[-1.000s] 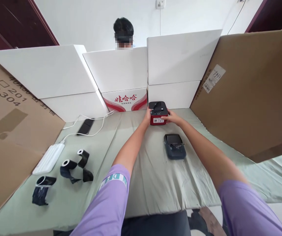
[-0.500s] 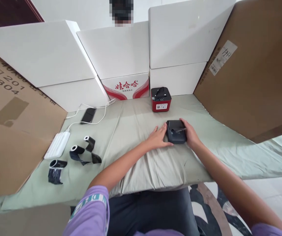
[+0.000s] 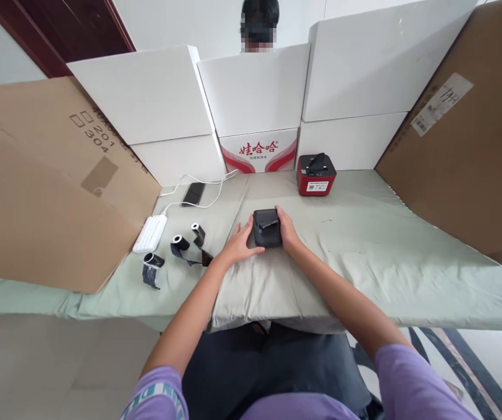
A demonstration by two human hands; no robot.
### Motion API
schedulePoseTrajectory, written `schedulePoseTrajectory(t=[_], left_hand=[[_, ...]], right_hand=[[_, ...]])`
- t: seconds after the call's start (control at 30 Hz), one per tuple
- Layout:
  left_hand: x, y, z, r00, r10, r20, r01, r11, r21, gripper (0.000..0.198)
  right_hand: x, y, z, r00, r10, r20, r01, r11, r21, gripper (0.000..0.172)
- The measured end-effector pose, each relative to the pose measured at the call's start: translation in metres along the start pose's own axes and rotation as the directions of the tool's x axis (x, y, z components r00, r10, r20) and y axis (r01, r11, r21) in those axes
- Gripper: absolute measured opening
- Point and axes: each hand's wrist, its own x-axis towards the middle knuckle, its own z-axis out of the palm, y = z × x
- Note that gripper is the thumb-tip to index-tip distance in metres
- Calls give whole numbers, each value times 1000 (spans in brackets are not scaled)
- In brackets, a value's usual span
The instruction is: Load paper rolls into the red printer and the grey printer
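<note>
A pale green cloth-covered table (image 3: 386, 233) spread before me, with a red-and-black box (image 3: 316, 178) standing on its far side, right of centre. The squat, dark device (image 3: 268, 236) was nearer me and left of that box, rounded at the corners, on the cloth or barely above it; I could not tell which. I had it grasped between both hands: my left hand (image 3: 238, 245) was opened wide, fingertips at its left side and thumb along the near edge, while my right hand (image 3: 288, 231) curved closely against its right side. Smallest was the ragged dark strip (image 3: 269, 224) on its top.
</note>
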Motion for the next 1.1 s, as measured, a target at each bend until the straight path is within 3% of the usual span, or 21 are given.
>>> schedulePoseTrajectory(t=[0.1, 0.2, 0.43, 0.6, 0.83, 1.1], left_hand=[[0, -7, -2, 1000, -20, 17, 19, 1000, 23, 108], [1, -8, 4, 999, -27, 21, 25, 997, 77, 107], [-4, 2, 22, 988, -104, -112, 115, 988, 102, 119], [-4, 10, 22, 976, -149, -156, 161, 985, 66, 120], [-5, 19, 14, 984, -175, -32, 169, 862, 477, 108], [-6, 21, 15, 985, -171, -20, 152, 815, 560, 103]], right_hand=[[-1, 3, 6, 994, 48, -100, -49, 999, 0, 87], [-5, 3, 3, 996, 18, -84, -22, 999, -43, 85], [-9, 5, 3, 998, -8, -69, 2, 996, -84, 85], [-9, 4, 4, 997, -8, -74, 2, 997, -81, 93], [-10, 3, 6, 997, -4, -79, -1, 997, -74, 104], [-8, 5, 6, 998, 20, -56, -25, 995, -94, 102]])
